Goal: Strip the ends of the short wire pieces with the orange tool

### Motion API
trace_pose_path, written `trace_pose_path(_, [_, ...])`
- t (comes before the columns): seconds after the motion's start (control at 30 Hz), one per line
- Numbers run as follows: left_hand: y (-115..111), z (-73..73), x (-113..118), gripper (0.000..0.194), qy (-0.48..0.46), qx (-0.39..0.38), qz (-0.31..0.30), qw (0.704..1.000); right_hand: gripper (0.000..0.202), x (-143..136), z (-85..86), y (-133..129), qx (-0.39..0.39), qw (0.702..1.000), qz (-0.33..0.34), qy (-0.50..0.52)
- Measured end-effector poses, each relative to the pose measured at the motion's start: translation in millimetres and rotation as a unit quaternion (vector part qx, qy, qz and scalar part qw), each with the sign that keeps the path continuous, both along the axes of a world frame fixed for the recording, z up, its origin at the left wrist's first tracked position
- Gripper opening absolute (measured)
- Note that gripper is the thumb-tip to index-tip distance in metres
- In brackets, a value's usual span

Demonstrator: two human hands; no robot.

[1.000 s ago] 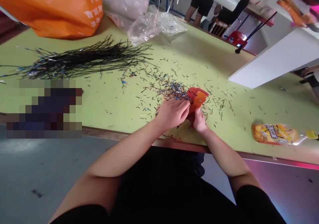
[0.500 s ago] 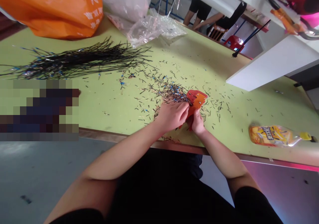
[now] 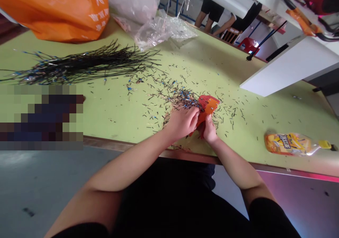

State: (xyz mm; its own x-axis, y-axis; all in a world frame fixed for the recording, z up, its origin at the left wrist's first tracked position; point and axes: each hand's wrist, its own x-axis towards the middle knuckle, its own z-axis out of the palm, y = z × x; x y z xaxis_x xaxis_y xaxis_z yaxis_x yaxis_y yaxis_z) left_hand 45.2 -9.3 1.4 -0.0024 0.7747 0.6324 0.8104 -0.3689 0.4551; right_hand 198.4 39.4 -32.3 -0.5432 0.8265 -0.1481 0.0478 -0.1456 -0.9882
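An orange-and-red wire stripper (image 3: 211, 105) is gripped in my right hand (image 3: 210, 129), with the thumb along its near side and its handles pointing toward me. Fingers of my left hand (image 3: 183, 122) are pinched together at the left side of the tool's head. What they hold is hidden; dark strands show just beyond the fingertips. Just past my left hand is a heap of short black wire offcuts (image 3: 185, 97) mixed with blue bits and bare copper-coloured ends. To the left lies a long bundle of black wires (image 3: 87, 64) with blue and shiny tips.
An orange bag (image 3: 71, 15) and clear plastic wrapping (image 3: 156, 33) stand at the back left of the green table (image 3: 113, 103). A drink bottle (image 3: 288, 143) lies on the right. A white panel (image 3: 286, 68) rises at the back right. Another person (image 3: 212, 10) is beyond the table.
My left hand has shifted very slightly left and toward me, beside the wire stripper. The right hand keeps its hold on the tool. In the background, a person's arm has moved.
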Motion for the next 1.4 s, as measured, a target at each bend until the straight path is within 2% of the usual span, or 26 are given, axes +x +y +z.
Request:
trace_pose_path(0.1, [0,-1.7,0,0.017,-0.001,-0.006,-0.003,1.000,0.081,-1,2.4,-2,-0.028,0.998,-0.044,0.030])
trace_pose_path(0.27, [-1,-3.3,0,0.021,-0.010,-0.039,-0.012,0.999,0.079,-2,7.8,-4,-0.057,0.997,-0.036,0.030])
trace_pose_path(0.57, [0,-3.4,0,0.023,0.005,-0.053,0.006,0.999,0.071,-1,11.7,-6,-0.016,0.999,-0.040,0.005])
trace_pose_path(0.73, [1,-1.8,0,0.026,-0.007,-0.067,0.019,0.998,0.070,-1,10.6,-3,-0.020,0.999,-0.024,0.022])
trace_pose_path(0.87, [3,5.4,-11,0.026,-0.073,-0.063,0.032,0.995,0.057,6,19.9,5,-0.028,0.998,0.017,0.060])
trace_pose_path(0.93, [5,8.1,-19,0.026,-0.113,-0.061,0.040,0.991,0.047,11,27.5,10,0.008,0.998,0.022,0.057])
trace_pose_path(1.1, [8,5.1,-31,0.031,-0.150,-0.061,0.072,0.984,0.034,25,40.2,20,0.155,0.987,-0.032,0.010])
trace_pose_path(1.2, [12,0.4,-32,0.033,-0.134,-0.059,0.063,0.987,0.036,31,39.6,26,0.205,0.977,-0.062,-0.017])
trace_pose_path(1.27, [14,-2.5,-31,0.034,-0.124,-0.053,0.055,0.989,0.036,35,37.8,30,0.269,0.959,-0.074,-0.040])
trace_pose_path(1.33, [16,-4.7,-31,0.035,-0.118,-0.049,0.053,0.990,0.037,38,36.1,32,0.323,0.942,-0.062,-0.063])
trace_pose_path(1.4, [17,-6.1,-32,0.035,-0.118,-0.046,0.055,0.990,0.039,40,34.9,33,0.336,0.938,-0.050,-0.075])
